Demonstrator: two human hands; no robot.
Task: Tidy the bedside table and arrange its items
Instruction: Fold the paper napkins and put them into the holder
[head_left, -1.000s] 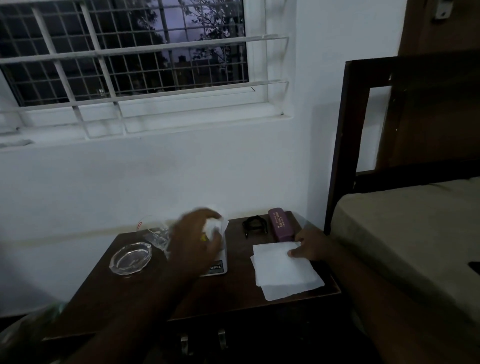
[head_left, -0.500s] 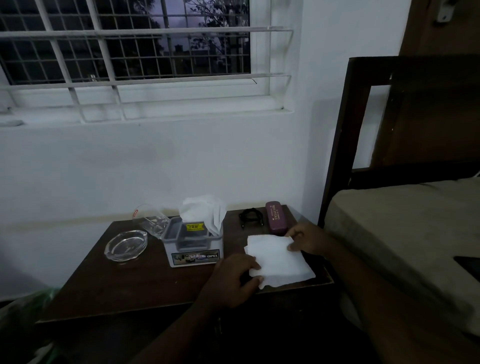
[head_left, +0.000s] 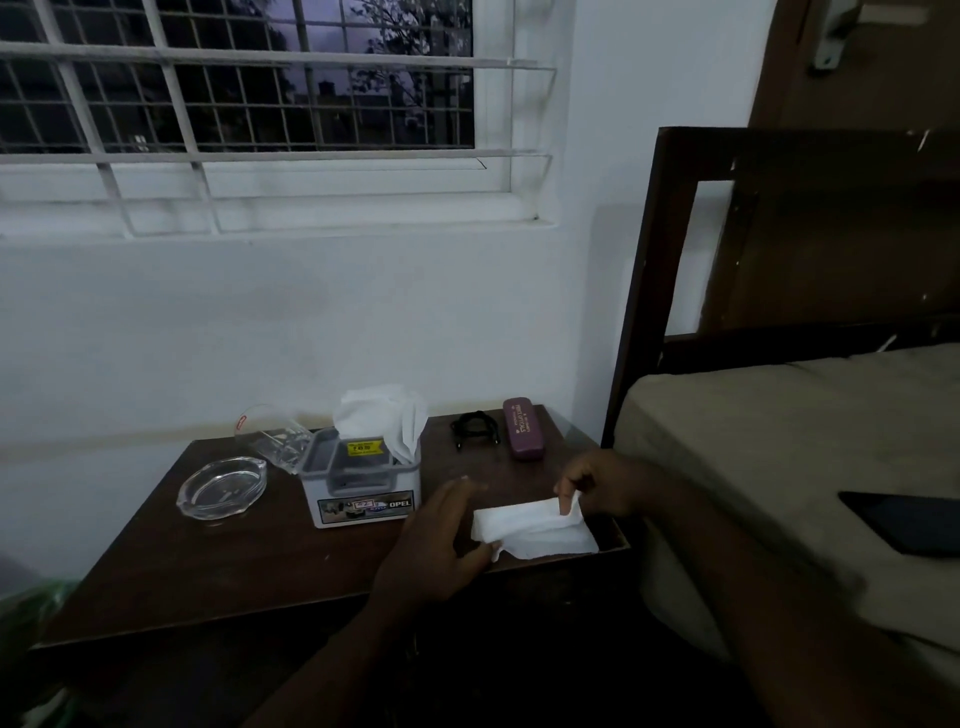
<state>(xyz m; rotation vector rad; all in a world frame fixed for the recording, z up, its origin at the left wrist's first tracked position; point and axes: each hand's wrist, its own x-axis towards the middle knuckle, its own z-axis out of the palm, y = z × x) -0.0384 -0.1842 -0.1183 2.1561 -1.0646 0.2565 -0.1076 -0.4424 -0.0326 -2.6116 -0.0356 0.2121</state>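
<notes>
A white tissue (head_left: 535, 530) lies folded over at the front right corner of the dark wooden bedside table (head_left: 218, 566). My left hand (head_left: 441, 540) pinches its near left corner. My right hand (head_left: 597, 483) holds its far right edge, lifted slightly off the wood. Behind them stands a white box (head_left: 363, 483) marked OPEL, with crumpled tissues (head_left: 382, 415) sticking out of its top. A glass ashtray (head_left: 221, 486) sits at the left. A tipped clear glass (head_left: 270, 439) lies behind it. A black cable (head_left: 475, 428) and a purple glasses case (head_left: 522, 428) rest near the back.
The table stands against a white wall under a barred window (head_left: 234, 104). A bed with a dark wooden headboard (head_left: 779, 234) is close on the right, with a dark phone (head_left: 904, 519) on the mattress. Something green (head_left: 31, 608) lies low at the left.
My left hand left the tissue box and came to the flat tissue. Both hands then folded it over, so it now looks narrower, with its right edge raised.
</notes>
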